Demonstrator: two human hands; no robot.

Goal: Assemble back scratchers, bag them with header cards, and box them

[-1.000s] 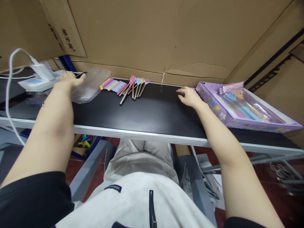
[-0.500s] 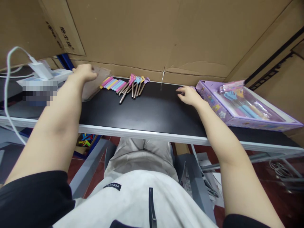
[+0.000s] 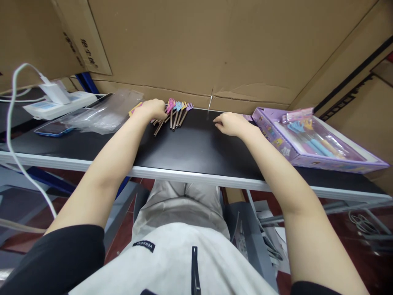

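The little sticks (image 3: 177,114) look light and stiff, best held by their fat coloured ends under the curled left hand (image 3: 152,110), grip unclear; the right hand (image 3: 229,123) rests loose and empty.

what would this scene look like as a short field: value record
left hand: lies on the handle ends of the sticks; grip hidden
sticks: small pile with coloured hand-shaped tips, at the far edge of the table
right hand: open, palm down on the table, holds nothing
purple box: right of the right hand, clear window, similar sticks inside
left end of table: clear bags, phone, power strip
backdrop: cardboard
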